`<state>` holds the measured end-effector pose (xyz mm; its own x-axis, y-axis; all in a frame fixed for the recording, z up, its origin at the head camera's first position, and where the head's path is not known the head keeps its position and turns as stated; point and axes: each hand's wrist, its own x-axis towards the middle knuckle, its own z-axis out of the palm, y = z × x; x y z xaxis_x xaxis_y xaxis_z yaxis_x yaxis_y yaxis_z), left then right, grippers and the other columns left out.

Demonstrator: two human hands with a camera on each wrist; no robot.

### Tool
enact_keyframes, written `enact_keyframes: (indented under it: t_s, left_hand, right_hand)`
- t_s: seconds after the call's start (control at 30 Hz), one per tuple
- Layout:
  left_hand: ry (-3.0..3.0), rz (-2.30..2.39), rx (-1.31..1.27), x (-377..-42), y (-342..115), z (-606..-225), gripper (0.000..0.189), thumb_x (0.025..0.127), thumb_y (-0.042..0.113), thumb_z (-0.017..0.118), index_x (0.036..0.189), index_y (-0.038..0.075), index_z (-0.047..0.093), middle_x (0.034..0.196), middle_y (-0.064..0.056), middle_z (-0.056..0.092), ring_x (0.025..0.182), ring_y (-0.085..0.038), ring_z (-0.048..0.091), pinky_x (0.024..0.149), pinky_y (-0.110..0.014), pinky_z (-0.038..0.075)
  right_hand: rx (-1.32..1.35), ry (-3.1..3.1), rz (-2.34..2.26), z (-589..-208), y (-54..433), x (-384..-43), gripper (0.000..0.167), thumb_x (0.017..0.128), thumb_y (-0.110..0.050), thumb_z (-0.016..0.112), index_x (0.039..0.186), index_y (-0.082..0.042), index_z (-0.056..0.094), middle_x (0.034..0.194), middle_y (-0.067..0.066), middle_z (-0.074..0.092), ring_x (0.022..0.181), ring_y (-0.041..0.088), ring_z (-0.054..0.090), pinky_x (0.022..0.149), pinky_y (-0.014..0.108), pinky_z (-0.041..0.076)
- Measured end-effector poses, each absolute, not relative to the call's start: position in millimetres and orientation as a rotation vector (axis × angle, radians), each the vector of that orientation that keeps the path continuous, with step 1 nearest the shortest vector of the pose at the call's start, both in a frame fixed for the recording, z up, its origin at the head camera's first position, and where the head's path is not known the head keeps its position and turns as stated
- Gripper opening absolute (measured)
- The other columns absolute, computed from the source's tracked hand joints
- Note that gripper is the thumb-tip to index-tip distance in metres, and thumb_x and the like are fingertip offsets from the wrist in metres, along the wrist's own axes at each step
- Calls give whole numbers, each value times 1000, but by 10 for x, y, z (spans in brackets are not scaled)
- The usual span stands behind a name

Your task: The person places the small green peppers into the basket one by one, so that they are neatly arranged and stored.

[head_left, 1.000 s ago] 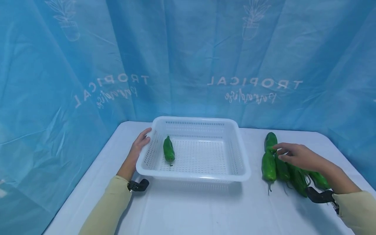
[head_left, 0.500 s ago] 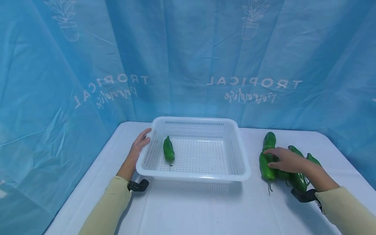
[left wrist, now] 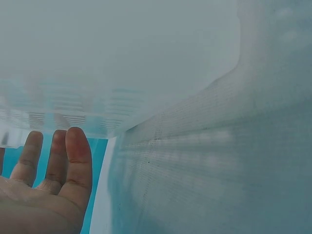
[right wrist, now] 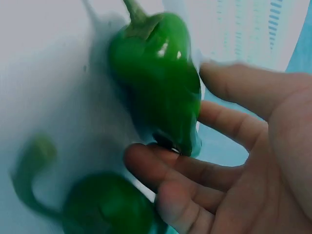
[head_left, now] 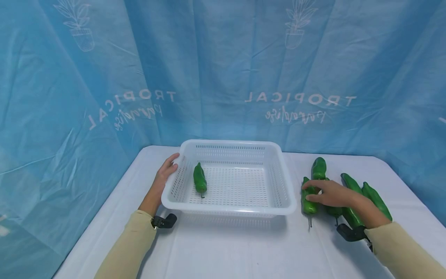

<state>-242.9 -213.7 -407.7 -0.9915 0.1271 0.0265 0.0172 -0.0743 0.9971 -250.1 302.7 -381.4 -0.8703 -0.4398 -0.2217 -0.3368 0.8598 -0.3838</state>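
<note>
My right hand [head_left: 331, 193] is at the pepper group on the right and pinches the leftmost green pepper [head_left: 309, 209] between thumb and fingers. In the right wrist view this pepper [right wrist: 156, 73] shows its stem end up, with the thumb beside it and the fingertips at its lower end. A white slotted plastic basket [head_left: 230, 211] stands mid-table with one green pepper [head_left: 200, 180] lying in its left part. My left hand [head_left: 165, 174] rests against the basket's left side; the left wrist view shows straight fingers [left wrist: 78, 161] at its wall.
Several more green peppers lie around the right hand: one behind it [head_left: 318, 168], one [head_left: 334, 211] partly under it, and two long ones [head_left: 352, 217] [head_left: 378, 199] to the right. A white cloth [head_left: 223, 252] covers the table. Blue printed curtains [head_left: 223, 77] enclose the back and sides.
My right hand has moved left and down onto the leftmost pepper, which has shifted left, apart from its neighbours. The left hand and basket have stayed in place.
</note>
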Motion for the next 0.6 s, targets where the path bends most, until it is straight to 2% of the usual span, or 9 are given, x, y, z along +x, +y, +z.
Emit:
enact_keyframes:
  t_s: [0.17,0.47,0.6]
  left_hand:
    - [2087,2237,177,-2427,-2143,-4096,52,108,33,35,157,23,19,156,-10,33,123,-14,56,93,-26,54]
    - [2084,2268,171,-2435,-2156,-4094,52,108,32,36,157,22,21,156,-9,33,122,-13,56,93,-24,53]
    - [2070,2270,176,-2446,-2152,-4094,52,108,31,37,156,24,21,157,-9,33,125,-16,55,93,-26,54]
  right_hand:
    - [-633,2732,-596,-3899,2995,-2467,40,91,-31,71,124,-11,61,104,7,67,87,17,57,67,33,46]
    - [-707,2723,-751,-3723,2901,-2294,45,92,-29,70,131,-12,58,127,15,64,84,8,61,64,28,50]
    - [-711,2762,-793,-3603,2884,-2170,47,91,-27,71,133,-13,57,129,16,63,86,5,64,62,26,51]
